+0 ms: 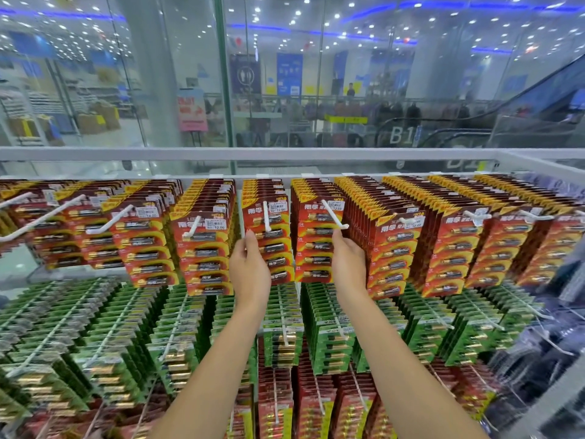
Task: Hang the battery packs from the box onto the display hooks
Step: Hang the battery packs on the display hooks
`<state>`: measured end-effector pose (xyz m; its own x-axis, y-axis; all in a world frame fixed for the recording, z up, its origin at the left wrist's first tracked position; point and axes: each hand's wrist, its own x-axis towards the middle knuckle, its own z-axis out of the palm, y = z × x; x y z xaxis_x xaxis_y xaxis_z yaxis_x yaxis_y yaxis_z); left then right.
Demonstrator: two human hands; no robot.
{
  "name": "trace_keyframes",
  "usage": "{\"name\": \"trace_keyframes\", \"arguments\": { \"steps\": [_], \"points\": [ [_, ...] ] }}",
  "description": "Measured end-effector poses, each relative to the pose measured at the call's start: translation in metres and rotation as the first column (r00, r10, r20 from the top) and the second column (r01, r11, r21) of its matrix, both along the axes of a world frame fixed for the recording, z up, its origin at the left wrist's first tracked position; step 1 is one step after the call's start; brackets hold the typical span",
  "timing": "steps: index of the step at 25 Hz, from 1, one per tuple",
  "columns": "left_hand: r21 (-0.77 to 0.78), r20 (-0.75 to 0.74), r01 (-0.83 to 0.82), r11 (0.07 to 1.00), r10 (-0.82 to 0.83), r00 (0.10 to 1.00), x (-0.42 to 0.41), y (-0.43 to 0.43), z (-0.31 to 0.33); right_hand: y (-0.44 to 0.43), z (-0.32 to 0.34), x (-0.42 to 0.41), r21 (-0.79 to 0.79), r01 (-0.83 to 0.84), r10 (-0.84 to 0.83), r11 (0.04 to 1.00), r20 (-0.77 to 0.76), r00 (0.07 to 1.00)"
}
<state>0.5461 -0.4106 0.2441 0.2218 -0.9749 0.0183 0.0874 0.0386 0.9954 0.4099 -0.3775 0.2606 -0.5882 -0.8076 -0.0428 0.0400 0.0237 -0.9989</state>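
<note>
Shop display of hooks (335,217): left hand (250,270) and right hand (348,264) clasped on neighbouring red battery packs (278,248), fingertips hidden behind.

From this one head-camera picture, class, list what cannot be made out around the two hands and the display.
Head view only.
1. Fingers of the left hand: hidden behind the red battery pack it touches.
2. Fingers of the right hand: hidden behind the neighbouring pack.
3. Supply box: outside the frame.
4. Small print on the price label: too small.
5. Far-right packs: blurred at the edge.
</note>
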Motion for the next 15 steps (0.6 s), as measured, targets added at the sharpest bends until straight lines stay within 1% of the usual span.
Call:
{"name": "trace_keyframes", "arguments": {
  "steps": [4, 11, 15],
  "points": [
    [-0.055, 0.063, -0.042, 0.998, 0.046, 0.997, 0.007, 0.010, -0.004, -0.001, -0.015, 0.000, -0.006, 0.029, -0.029, 1.000, -0.034, 0.999],
    [-0.080, 0.216, 0.045, 0.996, -0.026, 0.976, 0.024, 0.051, -0.036, 0.022, -0.051, 0.016, 0.035, 0.049, -0.044, 0.998, -0.135, 0.990],
    [-0.044, 0.193, 0.127, 0.991, -0.117, 0.974, 0.035, 0.086, -0.053, 0.056, -0.073, 0.024, 0.051, 0.019, -0.012, 0.999, -0.150, 0.989]
  ]
}}
